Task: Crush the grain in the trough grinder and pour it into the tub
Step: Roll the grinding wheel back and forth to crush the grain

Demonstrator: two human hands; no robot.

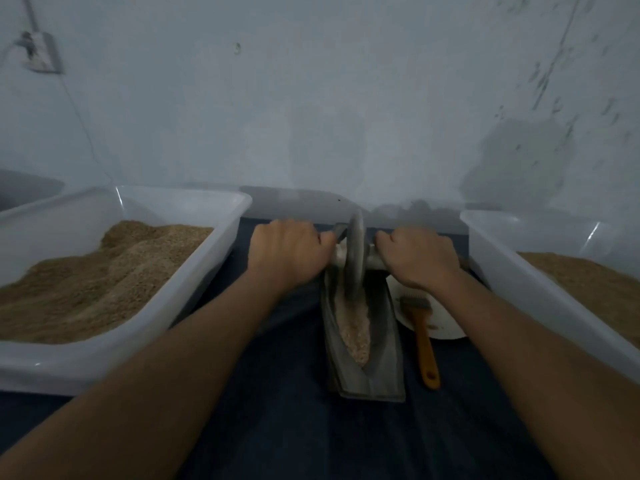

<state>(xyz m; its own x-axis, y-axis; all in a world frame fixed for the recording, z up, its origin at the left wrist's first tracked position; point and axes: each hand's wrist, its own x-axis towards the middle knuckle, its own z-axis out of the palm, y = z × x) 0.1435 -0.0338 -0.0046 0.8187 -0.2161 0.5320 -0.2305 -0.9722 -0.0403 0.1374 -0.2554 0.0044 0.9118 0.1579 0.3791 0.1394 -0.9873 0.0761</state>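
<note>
1. Our left hand (pixel 289 252) is curled tight round the left end of the axle handle (pixel 375 259), just left of centre frame, and our right hand (pixel 417 259) grips the right end the same way.
2. Between our two fists the grinding wheel (pixel 356 252) stands upright on its edge, its lower rim down in the trough.
3. The trough grinder (pixel 363 341), a long narrow boat-shaped metal channel, runs from the wheel toward the bottom of the frame on a dark cloth (pixel 294 427).
4. Pale crushed grain (pixel 355 330) lies along the groove of the trough, below the wheel in the frame.
5. Just right of the trough we see an orange-handled brush (pixel 423 341), its bristle end lying on a white plate (pixel 443 320).
6. At the left of the frame a white plastic tub (pixel 104 362) holds a heap of brown ground meal (pixel 104 282).
7. At the right edge a second white tub (pixel 540 292) also holds brown meal.
8. A pale wall (pixel 311 98) fills the upper frame.
</note>
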